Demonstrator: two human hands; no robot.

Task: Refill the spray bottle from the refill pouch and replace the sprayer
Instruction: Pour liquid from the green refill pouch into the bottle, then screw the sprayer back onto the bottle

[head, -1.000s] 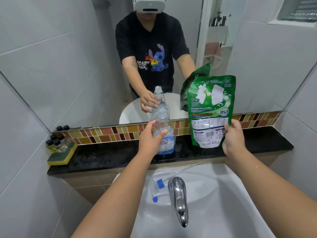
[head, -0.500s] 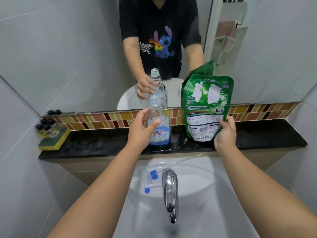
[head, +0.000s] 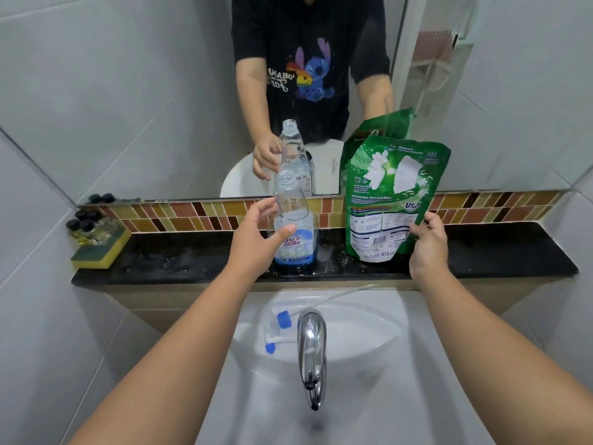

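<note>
The clear spray bottle stands uncapped on the black ledge, with a blue-white label and some liquid at the bottom. My left hand holds it from the left, thumb on the label and fingers by its side. The green refill pouch stands upright just right of the bottle, its bottom at the ledge. My right hand grips its lower right corner. The removed sprayer, white with blue parts and a clear tube, lies in the white sink.
A chrome tap rises from the sink's middle. A yellow-green sponge carrying small black-capped bottles sits at the ledge's left end. A mirror above a mosaic tile strip reflects the person and the objects. The ledge looks wet.
The view has tilted downward, showing more of the sink. The pouch has sunk a little toward the ledge; my left hand stays at the bottle.
</note>
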